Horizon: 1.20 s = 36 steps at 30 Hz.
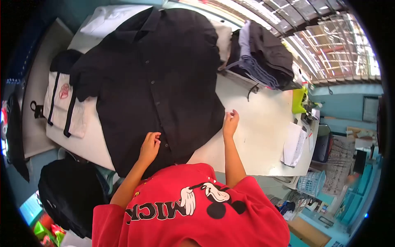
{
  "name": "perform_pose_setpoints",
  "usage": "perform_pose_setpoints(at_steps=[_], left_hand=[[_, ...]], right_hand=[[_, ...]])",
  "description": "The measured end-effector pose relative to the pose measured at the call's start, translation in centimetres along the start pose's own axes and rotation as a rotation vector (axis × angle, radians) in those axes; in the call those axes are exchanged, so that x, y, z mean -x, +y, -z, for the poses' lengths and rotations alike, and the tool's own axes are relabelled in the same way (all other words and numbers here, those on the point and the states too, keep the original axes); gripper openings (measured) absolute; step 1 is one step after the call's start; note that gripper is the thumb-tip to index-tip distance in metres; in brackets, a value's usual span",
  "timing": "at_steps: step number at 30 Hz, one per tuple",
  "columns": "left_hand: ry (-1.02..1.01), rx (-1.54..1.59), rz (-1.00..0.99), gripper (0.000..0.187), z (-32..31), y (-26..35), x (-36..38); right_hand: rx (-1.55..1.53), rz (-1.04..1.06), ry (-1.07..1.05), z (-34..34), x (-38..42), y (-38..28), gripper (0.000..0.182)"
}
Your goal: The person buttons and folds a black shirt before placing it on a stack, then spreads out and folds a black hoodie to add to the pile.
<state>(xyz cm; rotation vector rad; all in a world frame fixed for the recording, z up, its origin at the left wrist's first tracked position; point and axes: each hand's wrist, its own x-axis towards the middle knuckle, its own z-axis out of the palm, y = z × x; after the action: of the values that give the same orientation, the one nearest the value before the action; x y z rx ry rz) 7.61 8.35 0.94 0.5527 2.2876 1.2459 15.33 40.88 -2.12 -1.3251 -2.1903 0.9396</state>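
Note:
A black short-sleeved button-up shirt (pixel 181 78) lies spread out flat, front side up, with its collar away from me and its hem towards me. Over the lower part of the shirt, left of the button placket, is my left hand (pixel 150 146), its fingers loosely bent and apart with nothing seen in them. My right hand (pixel 231 119) is just beside the shirt's right edge, above the white table (pixel 259 136). Its fingers are also loosely curled and apart, and no cloth shows between them.
Folded dark clothes (pixel 267 57) are stacked at the back right. A cream drawstring bag (pixel 61 103) lies left of the shirt, and white cloth (pixel 109 20) lies behind it. Papers (pixel 293 144) are at the table's right end. A black backpack (pixel 72 193) stands at the lower left.

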Motion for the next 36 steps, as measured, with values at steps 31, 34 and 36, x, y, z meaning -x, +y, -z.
perform_pose_setpoints(at_steps=[31,34,36], left_hand=[[0.064,0.136,0.084,0.026,-1.9,-1.2,-0.9],[0.100,0.099,0.124,0.028,-2.3,-1.4,-1.5],[0.122,0.114,0.196,0.029,-2.5,-1.2,-2.2]], right_hand=[[0.333,0.317,0.021,6.6,-0.7,-0.1,0.007],[0.040,0.464,-0.263,2.4,3.3,-6.0,0.006],[-0.124,0.545,-0.466,-0.2,6.6,-9.4,0.007]])
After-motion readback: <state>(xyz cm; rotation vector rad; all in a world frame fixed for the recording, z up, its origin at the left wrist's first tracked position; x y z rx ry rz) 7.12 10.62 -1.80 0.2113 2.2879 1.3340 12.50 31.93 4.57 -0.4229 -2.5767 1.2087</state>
